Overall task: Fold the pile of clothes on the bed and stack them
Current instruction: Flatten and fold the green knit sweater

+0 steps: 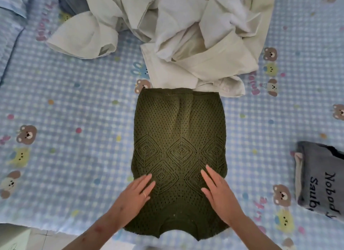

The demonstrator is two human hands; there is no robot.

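1. Nearest, at the lower middle of the frame, the left hand (136,192) and the right hand (216,189) lie flat with straight fingers on the dark olive-green openwork knitted top (178,138); neither one grasps anything.
2. The knitted top lies spread lengthwise in the centre of the frame on the blue checked bed sheet printed with bears (65,110), its sides already turned in.
3. At the right edge sits a folded grey garment with black lettering (320,177), well apart from the knit.
4. Farthest, along the upper middle, the crumpled heap of cream and white clothes (176,31) touches the knit's far hem.
5. Risk, as I judge it: the loose knit may stretch or slide as it is folded over, leaving a crooked bundle; its far edge might also catch the heap and drag it along.
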